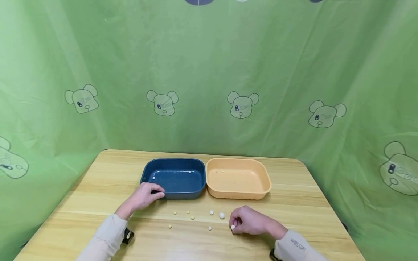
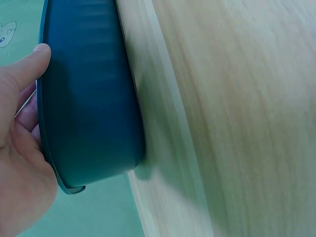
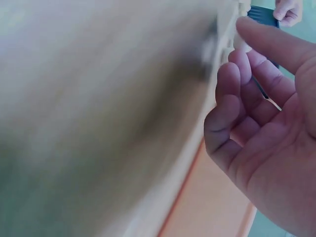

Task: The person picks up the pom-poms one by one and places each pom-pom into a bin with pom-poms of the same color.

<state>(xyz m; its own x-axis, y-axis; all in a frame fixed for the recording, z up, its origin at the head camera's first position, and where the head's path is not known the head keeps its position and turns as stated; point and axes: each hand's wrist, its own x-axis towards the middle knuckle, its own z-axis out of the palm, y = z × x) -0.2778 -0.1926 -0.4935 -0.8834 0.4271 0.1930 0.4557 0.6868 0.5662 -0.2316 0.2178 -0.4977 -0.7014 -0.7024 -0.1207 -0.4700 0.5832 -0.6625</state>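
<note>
At the near left corner of a dark blue bin (image 1: 183,195), my left hand (image 1: 145,195) holds the rim. The left wrist view has the thumb (image 2: 42,54) on the rim and the other fingers partly hidden behind it. My right hand (image 1: 249,220) is low over the table, pinching a small white ball (image 1: 233,227) between thumb and fingertips. In the right wrist view the ball (image 3: 242,43) is mostly covered by the thumb. Left of this hand lie a larger white ball (image 1: 222,215) and several smaller white and pale yellow balls (image 1: 192,218).
An orange bin (image 1: 238,195) stands against the blue bin's right side, with small pale balls (image 1: 222,171) inside. Two white balls (image 1: 154,178) lie in the blue bin. The wooden table (image 1: 287,203) ends before a green curtain (image 1: 202,130).
</note>
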